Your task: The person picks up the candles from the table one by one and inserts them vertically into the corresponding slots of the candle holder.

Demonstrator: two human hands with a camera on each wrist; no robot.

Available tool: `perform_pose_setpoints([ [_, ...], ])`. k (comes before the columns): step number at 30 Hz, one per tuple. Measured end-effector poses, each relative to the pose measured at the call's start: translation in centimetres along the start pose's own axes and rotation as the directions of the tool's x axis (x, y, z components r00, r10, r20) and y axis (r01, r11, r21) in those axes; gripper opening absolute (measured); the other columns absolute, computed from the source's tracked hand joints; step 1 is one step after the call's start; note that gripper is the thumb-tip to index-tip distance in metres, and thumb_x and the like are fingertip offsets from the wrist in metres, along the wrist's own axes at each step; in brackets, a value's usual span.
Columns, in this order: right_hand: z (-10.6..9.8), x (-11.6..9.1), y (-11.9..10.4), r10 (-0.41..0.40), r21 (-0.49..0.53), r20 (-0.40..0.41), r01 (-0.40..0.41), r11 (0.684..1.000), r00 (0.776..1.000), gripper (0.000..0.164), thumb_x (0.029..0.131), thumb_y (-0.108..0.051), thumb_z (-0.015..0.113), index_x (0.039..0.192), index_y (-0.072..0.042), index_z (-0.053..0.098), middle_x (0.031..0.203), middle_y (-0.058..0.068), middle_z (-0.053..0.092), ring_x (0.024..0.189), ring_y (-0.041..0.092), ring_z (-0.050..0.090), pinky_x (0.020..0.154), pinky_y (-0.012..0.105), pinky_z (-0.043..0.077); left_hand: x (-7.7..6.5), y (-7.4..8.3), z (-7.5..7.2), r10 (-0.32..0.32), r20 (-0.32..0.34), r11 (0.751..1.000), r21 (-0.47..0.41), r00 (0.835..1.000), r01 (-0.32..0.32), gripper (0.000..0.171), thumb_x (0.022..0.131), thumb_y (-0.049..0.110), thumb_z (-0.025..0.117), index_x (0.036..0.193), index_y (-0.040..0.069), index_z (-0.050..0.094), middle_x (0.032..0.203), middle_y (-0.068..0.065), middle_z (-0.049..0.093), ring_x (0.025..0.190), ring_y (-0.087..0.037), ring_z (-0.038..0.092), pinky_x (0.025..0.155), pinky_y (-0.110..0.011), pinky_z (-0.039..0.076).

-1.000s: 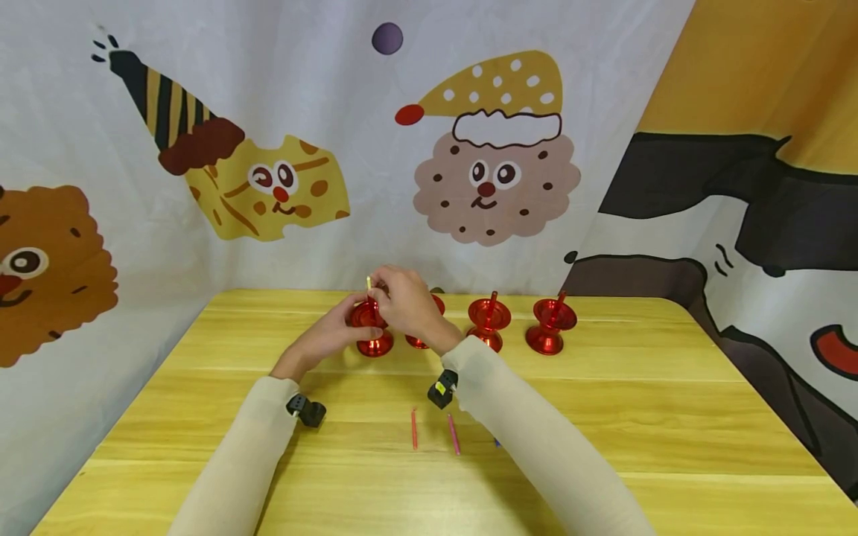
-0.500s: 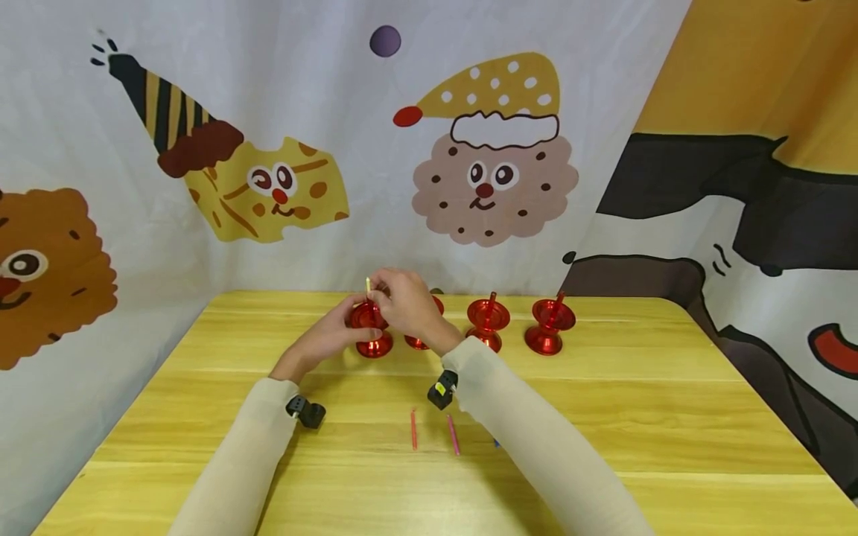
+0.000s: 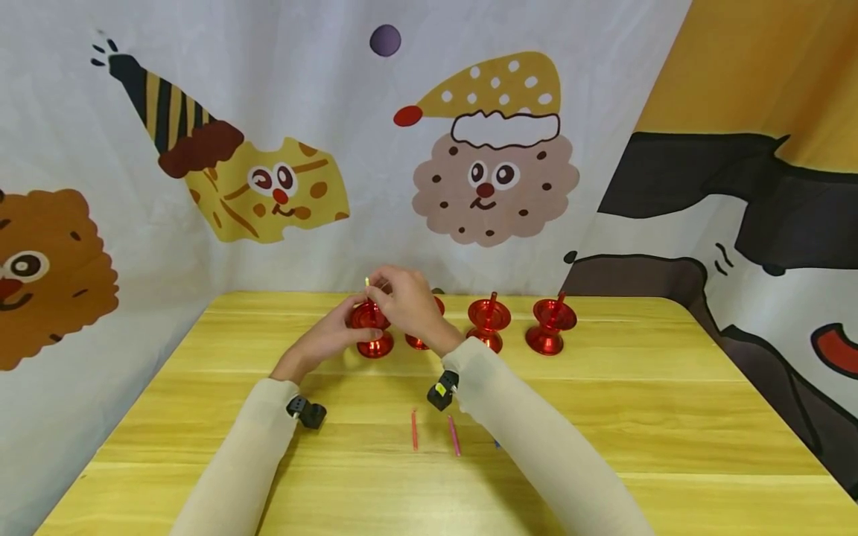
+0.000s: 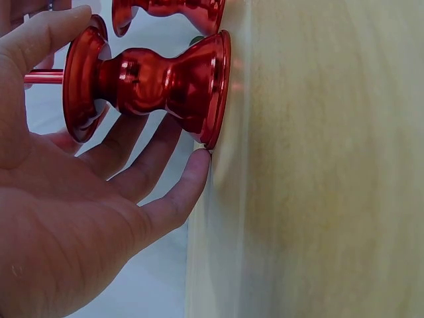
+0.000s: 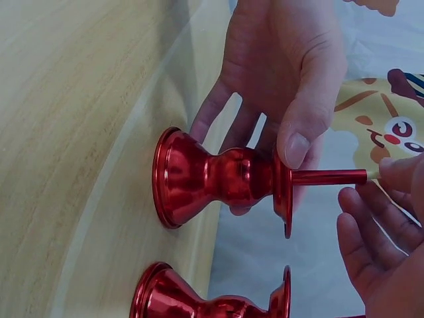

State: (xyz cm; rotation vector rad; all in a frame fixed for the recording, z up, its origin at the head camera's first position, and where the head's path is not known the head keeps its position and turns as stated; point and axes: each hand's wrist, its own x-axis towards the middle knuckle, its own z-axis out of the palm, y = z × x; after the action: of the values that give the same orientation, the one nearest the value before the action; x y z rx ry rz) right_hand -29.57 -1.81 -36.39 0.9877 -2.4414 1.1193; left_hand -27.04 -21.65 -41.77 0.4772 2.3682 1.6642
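A shiny red metal candle holder (image 3: 375, 345) stands at the left end of the row on the table. My left hand (image 3: 326, 336) grips it, thumb on the upper dish and fingers behind, as the right wrist view shows. A thin red tube (image 5: 331, 177) rises from the dish. At the tube's top my right hand (image 3: 406, 301) pinches a thin pale yellow candle (image 3: 367, 282) between thumb and forefinger. The candle's lower end meets the tube mouth; most of its length is hidden by my fingers.
Matching holders stand to the right: one (image 3: 417, 342) partly behind my right hand, another (image 3: 488, 314), and one at the end (image 3: 551, 339). An orange-red candle (image 3: 414, 430), a pink candle (image 3: 454, 436) and a partly hidden blue piece (image 3: 497, 444) lie nearer on the table.
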Motion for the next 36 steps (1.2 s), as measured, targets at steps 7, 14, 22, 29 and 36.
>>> perform_pose_setpoints([
  [7,0.3,0.0,0.1,-0.018,-0.001,-0.026,0.018,1.0,1.0,0.008,0.107,-0.007,0.073,0.103,-0.002,0.078,0.101,0.009,0.08,0.091,0.023,0.074,0.078,0.03,0.059,0.0,0.0,0.0,-0.002,0.001,1.0,-0.004,1.0,0.002,0.085,0.106,0.019,0.073,0.175,0.011,0.024,0.163,-0.02,0.051,0.143,-0.038,0.054,0.118,-0.053,0.044],
  [14,0.5,0.0,0.3,0.005,-0.014,-0.035,-0.005,1.0,0.999,0.008,0.106,-0.008,0.074,0.101,-0.003,0.078,0.101,0.008,0.08,0.09,0.022,0.073,0.081,0.032,0.059,0.2,0.1,0.1,-0.012,-0.01,1.0,0.009,1.0,0.012,0.085,0.105,0.021,0.074,0.174,0.009,0.026,0.162,-0.021,0.05,0.143,-0.037,0.054,0.118,-0.054,0.045],
  [22,0.2,-0.5,0.3,0.044,0.034,-0.016,-0.043,0.998,0.999,0.009,0.106,-0.011,0.076,0.107,-0.003,0.079,0.105,0.008,0.08,0.092,0.022,0.075,0.078,0.028,0.06,0.1,0.0,0.0,0.0,-0.003,1.0,0.005,1.0,0.0,0.081,0.105,0.019,0.074,0.172,0.006,0.03,0.157,-0.022,0.055,0.138,-0.037,0.058,0.113,-0.051,0.048],
  [29,-1.5,-2.0,0.7,0.111,0.087,0.029,-0.114,0.99,0.993,0.01,0.105,-0.017,0.078,0.106,-0.008,0.079,0.1,0.004,0.079,0.083,0.018,0.075,0.072,0.026,0.06,0.2,-0.3,0.0,-0.008,-0.02,1.0,0.007,1.0,0.009,0.075,0.105,0.019,0.073,0.166,0.001,0.034,0.155,-0.026,0.056,0.14,-0.041,0.057,0.115,-0.054,0.047],
  [36,-4.2,-4.4,1.2,0.095,0.107,0.06,-0.101,0.989,0.994,0.01,0.104,-0.017,0.078,0.108,-0.009,0.08,0.098,0.0,0.079,0.083,0.013,0.072,0.077,0.033,0.06,0.2,-0.2,0.1,-0.019,-0.048,0.999,0.032,0.999,0.021,0.077,0.104,0.021,0.073,0.167,-0.001,0.033,0.155,-0.026,0.055,0.143,-0.042,0.054,0.119,-0.059,0.042],
])
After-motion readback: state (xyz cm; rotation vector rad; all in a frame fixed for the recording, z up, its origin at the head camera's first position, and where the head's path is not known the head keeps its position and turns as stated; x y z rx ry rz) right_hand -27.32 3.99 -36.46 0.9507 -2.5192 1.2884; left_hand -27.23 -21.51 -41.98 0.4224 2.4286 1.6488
